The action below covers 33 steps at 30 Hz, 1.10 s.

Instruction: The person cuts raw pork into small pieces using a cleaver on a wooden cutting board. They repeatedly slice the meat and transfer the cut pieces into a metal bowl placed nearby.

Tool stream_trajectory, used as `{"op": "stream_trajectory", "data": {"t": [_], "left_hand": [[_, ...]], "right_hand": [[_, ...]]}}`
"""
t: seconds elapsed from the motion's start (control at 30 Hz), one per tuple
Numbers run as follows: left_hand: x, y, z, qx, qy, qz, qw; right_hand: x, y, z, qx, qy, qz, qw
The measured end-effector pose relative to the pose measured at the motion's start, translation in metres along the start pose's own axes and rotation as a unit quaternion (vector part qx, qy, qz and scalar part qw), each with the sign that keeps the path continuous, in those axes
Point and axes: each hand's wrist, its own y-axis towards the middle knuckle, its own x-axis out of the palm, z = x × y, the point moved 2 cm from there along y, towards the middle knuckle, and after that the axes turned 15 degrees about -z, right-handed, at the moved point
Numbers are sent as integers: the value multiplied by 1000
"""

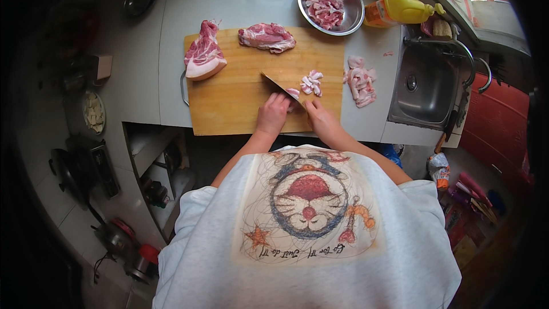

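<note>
A kitchen knife (281, 87) is gripped near its handle by my right hand (322, 121), its blade slanting away to the left over a wooden cutting board (231, 107). My left hand (272, 113) has its fingers bent against the blade, holding down a piece of meat (293, 106) that they and the knife partly hide. Just beyond the blade lies a cut slice (293, 92), beside a small pile of fatty meat strips (312, 83). Along the board's far side rest a raw chunk of meat (266, 37) and, at left, a larger cut with rind (206, 53).
A steel bowl (358, 21) of cut meat stands at the board's far right corner, near a yellow bottle (407, 9). Fatty trimmings (361, 81) lie on the counter between board and sink (424, 81). At left are a plate of pale pieces (93, 113) and a dark pan (70, 176).
</note>
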Motion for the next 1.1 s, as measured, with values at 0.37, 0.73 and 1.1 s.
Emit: {"op": "stream_trajectory", "data": {"t": [0.37,0.73,1.1], "left_hand": [[11,-6,-10,1,40,-14,999],[10,-3,1,-16,11,-50,999],[-12,-18,5,47,-3,80,996]], "right_hand": [[-2,31,-21,-35,-17,47,998],[-2,19,-12,25,-48,6,999],[-14,-36,9,12,-16,72,997]]}}
